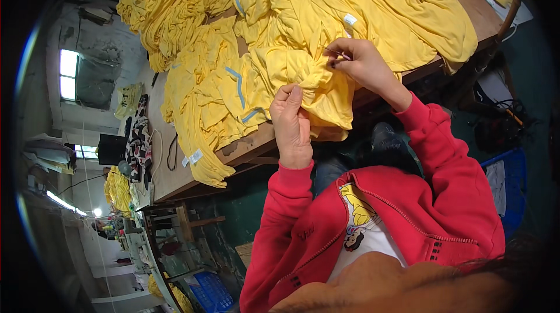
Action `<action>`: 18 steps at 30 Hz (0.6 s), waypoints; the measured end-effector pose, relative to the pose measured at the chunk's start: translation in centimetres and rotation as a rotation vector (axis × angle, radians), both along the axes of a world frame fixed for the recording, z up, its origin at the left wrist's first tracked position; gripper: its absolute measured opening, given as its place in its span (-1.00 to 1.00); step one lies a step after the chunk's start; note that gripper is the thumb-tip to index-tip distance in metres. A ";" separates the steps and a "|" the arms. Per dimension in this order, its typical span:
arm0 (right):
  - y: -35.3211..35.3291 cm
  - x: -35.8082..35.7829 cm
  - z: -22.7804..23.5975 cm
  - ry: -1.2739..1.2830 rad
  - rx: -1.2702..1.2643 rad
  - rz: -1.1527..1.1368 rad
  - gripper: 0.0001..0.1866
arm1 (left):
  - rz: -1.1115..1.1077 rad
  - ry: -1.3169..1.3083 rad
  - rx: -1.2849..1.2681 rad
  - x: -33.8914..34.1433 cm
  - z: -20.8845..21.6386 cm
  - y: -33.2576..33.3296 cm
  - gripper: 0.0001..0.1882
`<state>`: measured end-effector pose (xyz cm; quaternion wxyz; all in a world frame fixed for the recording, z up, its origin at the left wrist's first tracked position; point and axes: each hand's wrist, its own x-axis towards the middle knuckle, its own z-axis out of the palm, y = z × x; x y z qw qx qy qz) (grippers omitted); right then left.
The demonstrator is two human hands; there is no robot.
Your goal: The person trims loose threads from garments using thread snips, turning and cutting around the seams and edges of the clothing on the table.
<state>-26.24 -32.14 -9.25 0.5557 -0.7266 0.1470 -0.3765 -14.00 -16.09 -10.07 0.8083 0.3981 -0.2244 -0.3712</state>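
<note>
A bunched fold of a yellow knit garment [332, 100] is pinched between the thumb and fingers of my left hand [291, 120]. This garment hangs over the table's near edge. Just right of the fold, my right hand [364, 65] is closed on a small thin metal tool [332, 51] with a purplish part; its exact kind is too small to make out. The tool's tip points left, close above the yellow cloth. A white label [350, 19] shows on the cloth beyond my right hand.
Heaps of yellow garments [181, 9] cover much of the wooden table [242, 148], some with grey-blue strips [238, 85]. Dark patterned cloth [139, 144] lies at the table's left. Blue crates [211, 292] stand on the floor at lower left and far right. A wooden stool-like frame [189, 222] is below the table.
</note>
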 end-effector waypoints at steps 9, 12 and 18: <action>3.4 -1.8 0.2 -0.035 0.101 0.007 -0.82 | 0.115 -0.190 -0.025 0.0 -0.5 0.3 -0.85; 4.0 -1.0 -0.3 -0.049 0.349 0.025 -0.75 | 0.152 -0.269 -0.017 -0.8 -0.2 0.4 -0.85; 4.5 -0.5 -0.6 -0.134 0.392 0.122 -0.84 | 0.160 -0.324 -0.014 -1.2 -0.1 0.5 -0.87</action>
